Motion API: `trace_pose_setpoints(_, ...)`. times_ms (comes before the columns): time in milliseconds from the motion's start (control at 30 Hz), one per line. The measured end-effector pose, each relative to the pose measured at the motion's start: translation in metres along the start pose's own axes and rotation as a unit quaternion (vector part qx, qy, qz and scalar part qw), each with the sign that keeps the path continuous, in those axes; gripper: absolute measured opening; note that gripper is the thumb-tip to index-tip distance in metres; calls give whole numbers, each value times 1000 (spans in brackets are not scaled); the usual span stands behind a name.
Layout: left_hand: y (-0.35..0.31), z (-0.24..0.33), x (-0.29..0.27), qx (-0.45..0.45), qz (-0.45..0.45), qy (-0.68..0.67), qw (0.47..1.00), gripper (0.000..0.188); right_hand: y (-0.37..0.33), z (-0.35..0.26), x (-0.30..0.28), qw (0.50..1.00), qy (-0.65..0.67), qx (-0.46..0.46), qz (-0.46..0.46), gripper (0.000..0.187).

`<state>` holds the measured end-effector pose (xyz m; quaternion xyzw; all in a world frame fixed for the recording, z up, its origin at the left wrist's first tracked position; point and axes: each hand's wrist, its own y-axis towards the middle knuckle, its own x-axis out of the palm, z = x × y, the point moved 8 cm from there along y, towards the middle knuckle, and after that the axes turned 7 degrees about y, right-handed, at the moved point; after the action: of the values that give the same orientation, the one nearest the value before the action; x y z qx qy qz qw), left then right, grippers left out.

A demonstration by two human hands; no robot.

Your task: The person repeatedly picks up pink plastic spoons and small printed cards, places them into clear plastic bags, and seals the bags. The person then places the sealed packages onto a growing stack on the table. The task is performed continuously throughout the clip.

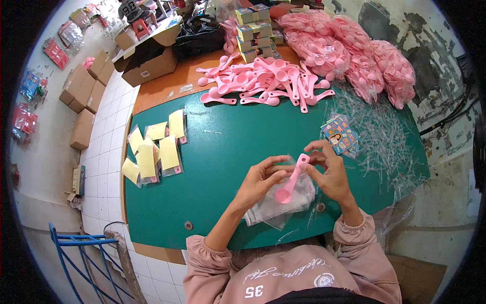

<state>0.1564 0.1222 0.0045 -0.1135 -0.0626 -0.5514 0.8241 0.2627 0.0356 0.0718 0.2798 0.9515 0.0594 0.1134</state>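
Note:
A pink measuring spoon (292, 185) is tilted between my hands, its bowl low and its holed handle end up. My left hand (264, 178) is closed at the handle's left side, pinching thin clear plastic that looks like a small bag. At the upper end of the handle, the thumb and fingers of my right hand (328, 171) are closed on the spoon. Whether the bowl is inside the plastic is hard to make out. Beneath lies a stack of clear plastic bags (258, 215). Printed cards (339, 134) in blue and orange lie beyond my right hand.
Several bagged spoons with yellow cards (169, 153) lie at left on the green table (223, 147). Loose pink spoons (263, 78) are heaped at the back, with card stacks (254, 33) and full bags of spoons (354, 50) behind. Clear plastic strips (385, 142) cover the right side.

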Motion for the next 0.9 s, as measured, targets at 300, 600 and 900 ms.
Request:
trace_pose_setpoints(300,-10,1,10,-64,-121,47,989,40,-6,-1,1,999,30,-43,-2,30)
trace_pose_setpoints(600,-7,13,-4,-37,-45,-50,997,41,20,9,-68,958,-277,-71,31,42)
trace_pose_setpoints(900,-8,16,-6,-32,-59,-53,996,38,11,72,-139,893,-414,53,168,22)
